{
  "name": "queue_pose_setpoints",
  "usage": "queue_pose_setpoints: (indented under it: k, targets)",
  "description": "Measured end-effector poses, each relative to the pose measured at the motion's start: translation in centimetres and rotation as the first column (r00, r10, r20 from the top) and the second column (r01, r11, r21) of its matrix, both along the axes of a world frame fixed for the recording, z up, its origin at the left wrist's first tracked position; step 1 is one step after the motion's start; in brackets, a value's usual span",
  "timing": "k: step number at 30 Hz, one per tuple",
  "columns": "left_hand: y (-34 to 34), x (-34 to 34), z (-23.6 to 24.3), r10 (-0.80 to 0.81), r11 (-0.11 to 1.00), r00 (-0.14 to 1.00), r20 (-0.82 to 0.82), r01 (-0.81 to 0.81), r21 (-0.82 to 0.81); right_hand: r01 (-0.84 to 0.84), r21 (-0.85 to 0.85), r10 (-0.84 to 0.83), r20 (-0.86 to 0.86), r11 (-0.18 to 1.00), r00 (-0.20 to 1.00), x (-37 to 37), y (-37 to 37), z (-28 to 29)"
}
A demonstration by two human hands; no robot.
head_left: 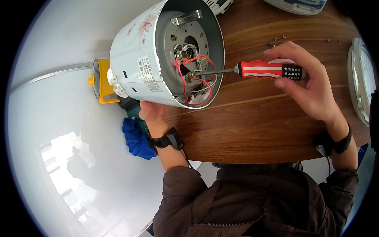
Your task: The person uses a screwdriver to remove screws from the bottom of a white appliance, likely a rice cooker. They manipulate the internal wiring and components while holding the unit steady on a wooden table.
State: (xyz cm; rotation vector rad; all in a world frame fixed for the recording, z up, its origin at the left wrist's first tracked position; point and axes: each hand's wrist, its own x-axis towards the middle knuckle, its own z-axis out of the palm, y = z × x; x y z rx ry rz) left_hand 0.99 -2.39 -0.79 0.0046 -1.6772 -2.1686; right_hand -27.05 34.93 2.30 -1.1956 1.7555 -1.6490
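A white cylindrical appliance housing (134,51) with pink flowers lies tilted on its side, its open end showing a metal plate, red and white wires and fittings. My left hand (152,112) is under the housing's lower side, gripping it, with most fingers hidden behind it. My right hand (308,83) holds a screwdriver (260,69) with a red, white and black handle between thumb and fingers. The screwdriver's tip rests at a small brass-coloured fitting inside the housing, among the red wires.
The wooden table (244,130) holds small screws (272,43), a white appliance (296,6) at the back and an oval lid (359,79) at right. A yellow object (106,96) and blue cloth (138,140) lie left, beside a white glossy surface (59,118).
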Motion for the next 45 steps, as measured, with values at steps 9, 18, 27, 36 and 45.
queue_pose_setpoints:
  k: [9,18,27,36,45]
  targets:
    - [0.3,0.0,0.2,-0.002,1.0,1.0,0.02,0.002,0.004,-0.021,-0.045,0.017,-0.095,0.999,0.995,-0.5,0.1,-0.2]
    - [0.6,-0.3,0.3,0.0,1.0,1.0,0.02,0.0,0.0,0.008,-0.062,-0.012,-0.059,0.998,0.998,-0.9,0.2,-0.6]
    - [0.3,-0.1,-0.1,-0.002,1.0,1.0,0.005,0.002,0.026,0.006,0.005,-0.006,-0.069,1.0,0.998,-2.7,0.9,-0.4]
    - [0.8,-0.6,0.3,0.039,0.999,0.999,0.01,-0.038,-0.026,-0.039,0.081,0.027,0.15,0.996,0.988,-4.1,1.3,-1.1]
    - [0.4,-0.4,0.0,-0.036,0.999,0.999,0.004,0.036,0.023,-0.065,0.261,-0.041,0.382,0.963,0.923,-3.9,1.0,-1.0]
